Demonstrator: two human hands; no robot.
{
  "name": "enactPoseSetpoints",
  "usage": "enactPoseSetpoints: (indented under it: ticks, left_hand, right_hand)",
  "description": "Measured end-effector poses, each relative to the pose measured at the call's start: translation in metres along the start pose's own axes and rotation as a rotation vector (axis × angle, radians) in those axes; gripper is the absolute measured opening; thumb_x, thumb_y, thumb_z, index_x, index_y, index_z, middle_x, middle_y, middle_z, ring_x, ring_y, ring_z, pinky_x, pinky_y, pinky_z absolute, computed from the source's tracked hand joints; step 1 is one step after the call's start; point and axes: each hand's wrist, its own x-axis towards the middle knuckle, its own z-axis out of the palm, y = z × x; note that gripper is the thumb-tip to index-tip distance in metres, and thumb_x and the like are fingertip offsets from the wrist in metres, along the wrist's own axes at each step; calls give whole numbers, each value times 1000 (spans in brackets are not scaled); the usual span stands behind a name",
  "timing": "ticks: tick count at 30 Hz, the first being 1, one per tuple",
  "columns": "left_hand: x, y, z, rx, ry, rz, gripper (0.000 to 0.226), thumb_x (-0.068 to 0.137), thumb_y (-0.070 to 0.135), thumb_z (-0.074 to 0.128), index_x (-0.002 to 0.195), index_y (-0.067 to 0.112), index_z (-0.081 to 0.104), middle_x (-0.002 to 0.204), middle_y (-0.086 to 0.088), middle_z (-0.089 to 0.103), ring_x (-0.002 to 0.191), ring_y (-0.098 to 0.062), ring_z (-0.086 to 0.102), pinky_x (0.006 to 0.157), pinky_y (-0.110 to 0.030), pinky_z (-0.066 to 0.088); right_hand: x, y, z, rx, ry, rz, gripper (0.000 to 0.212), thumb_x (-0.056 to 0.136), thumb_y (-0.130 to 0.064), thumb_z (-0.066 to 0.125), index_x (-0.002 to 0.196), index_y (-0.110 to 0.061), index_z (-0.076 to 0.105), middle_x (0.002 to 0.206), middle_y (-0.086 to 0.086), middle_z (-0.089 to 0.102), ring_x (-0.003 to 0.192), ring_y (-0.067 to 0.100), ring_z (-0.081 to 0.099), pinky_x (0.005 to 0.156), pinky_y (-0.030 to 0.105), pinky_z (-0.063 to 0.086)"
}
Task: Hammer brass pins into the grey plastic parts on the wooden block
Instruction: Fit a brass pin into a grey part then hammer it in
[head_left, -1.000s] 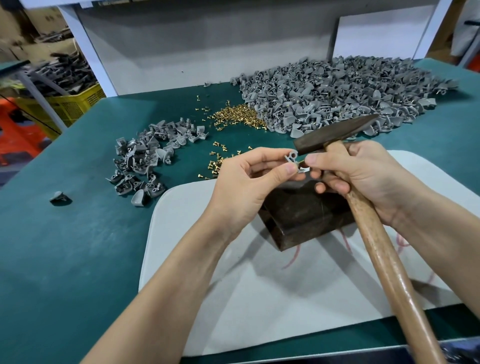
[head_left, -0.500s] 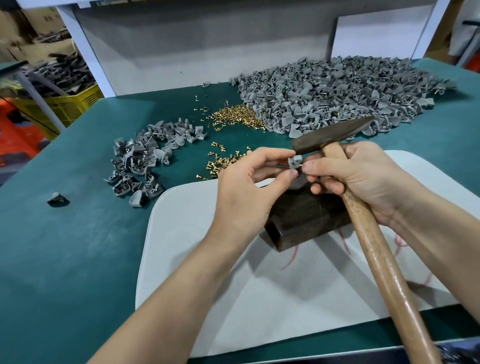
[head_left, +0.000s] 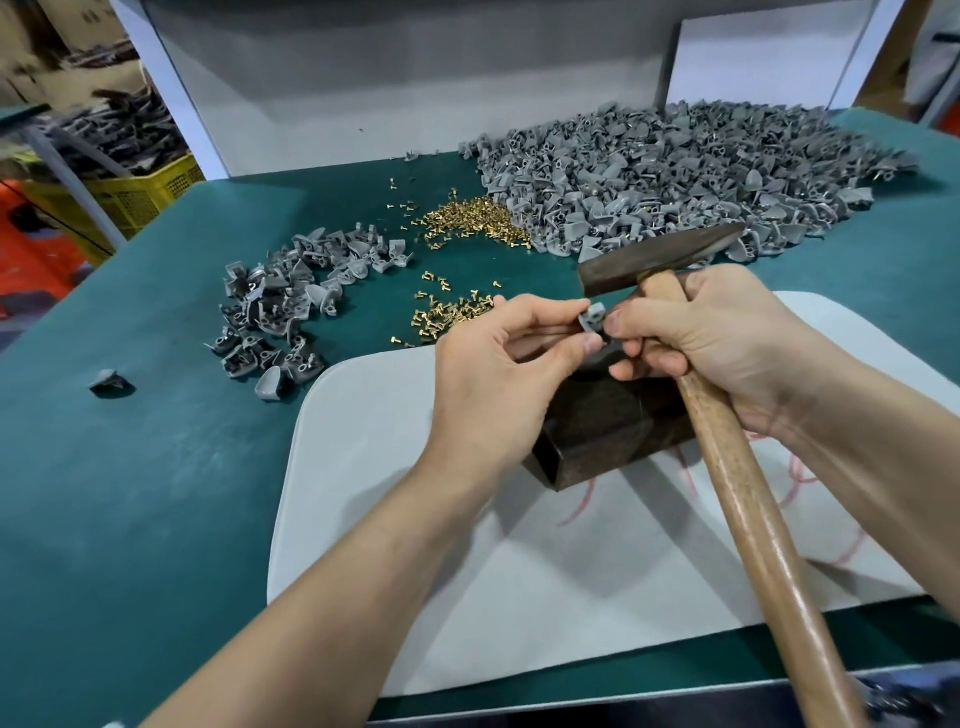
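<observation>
Pinching a grey part (head_left: 592, 318) above the block (head_left: 613, 421), left hand (head_left: 498, 374) meets right hand (head_left: 727, 343), which grips the hammer (head_left: 727, 457).

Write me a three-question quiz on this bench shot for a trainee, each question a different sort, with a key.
1. Pick one: the hammer is gripped by A) the left hand, B) the right hand, C) neither.
2. True or false: the wooden block stands on the white mat.
3. Fill in: the left hand pinches one small ____ plastic part.
Key: 1 B; 2 true; 3 grey.
</observation>
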Motion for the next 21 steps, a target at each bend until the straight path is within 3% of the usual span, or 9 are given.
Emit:
enactPoseSetpoints:
  ticks: [4, 13, 16, 17, 21]
  left_hand:
    - [1, 0, -1, 15, -2, -5, 32, 74, -10, 71, 85, 20, 69, 73, 17, 71, 76, 0, 68, 76, -13, 52]
    - [5, -1, -6, 20, -22, -41, 21, 78, -4, 71, 81, 15, 63, 69, 11, 66, 66, -3, 63, 70, -14, 50]
    - [7, -3, -9, 33, -52, -79, 25, 78, -4, 70, 79, 19, 60, 71, 9, 64, 74, -19, 68, 74, -17, 50]
    - [8, -4, -9, 43, -71, -87, 26, 78, -4, 70, 77, 20, 59, 73, 6, 64, 77, -22, 67, 77, -19, 50]
    - [6, -6, -8, 122, -109, -113, 23, 78, 0, 71, 72, 18, 59, 89, 4, 73, 87, -6, 66, 85, -23, 51]
  right_hand:
    - [1, -2, -1, -45, -12, 16, 18, 79, 12, 59, 63, 7, 53, 52, 11, 39, 28, 4, 33, 47, 20, 51]
    - [-1, -5, -3, -12, -52, 12, 23, 86, 2, 57, 64, 4, 54, 43, 1, 49, 30, 6, 31, 42, 21, 46]
    - [-3, -14, -11, 22, -28, 44, 24, 91, -7, 48, 75, 8, 58, 53, 10, 50, 30, 9, 28, 35, 21, 36]
    - [-5, -19, -15, -3, -25, 71, 26, 92, -11, 45, 76, 7, 57, 53, 12, 48, 29, 10, 27, 34, 21, 33]
    - [-18, -42, -24, -347, -75, 195, 33, 96, -25, 39, 75, -3, 50, 45, 14, 44, 26, 12, 25, 32, 16, 29]
